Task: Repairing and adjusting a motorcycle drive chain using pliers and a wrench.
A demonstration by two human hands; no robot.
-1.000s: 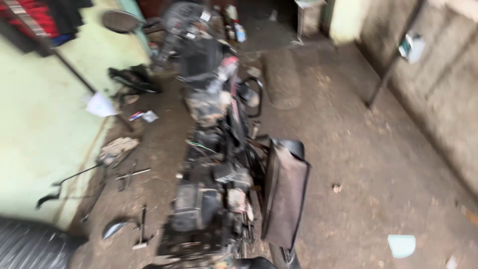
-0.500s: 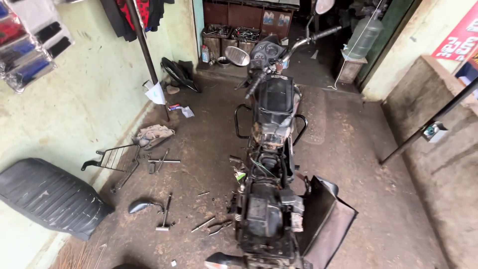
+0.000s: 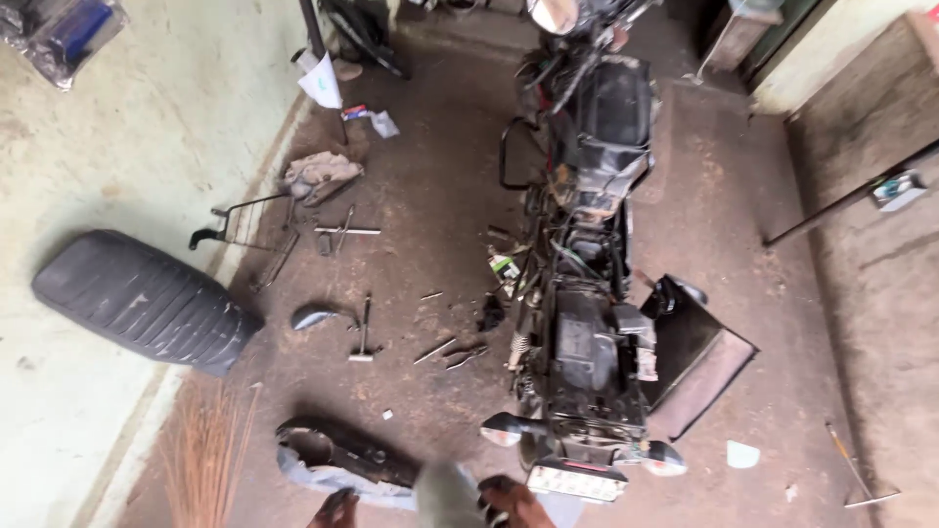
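Dirt workshop floor (image 3: 411,196), stripped motorcycle (image 3: 587,323) amid scattered tools (image 3: 364,330). Left hand (image 3: 335,508) and right hand (image 3: 511,503) both clenched around a grey rag (image 3: 445,494) at bottom edge. Could trip over the loose fender (image 3: 337,458) underfoot.

motorcycle repair workshop | stripped motorcycle (image 3: 587,323) | removed seat (image 3: 142,298) | scattered tools (image 3: 362,328)

Dusty concrete floor (image 3: 430,176), stripped motorcycle (image 3: 587,323) standing on it, black seat (image 3: 142,298) by the wall, scattered hand tools (image 3: 364,328), crumpled rag (image 3: 321,176), broom bristles (image 3: 205,455), black fairing panel (image 3: 337,452)
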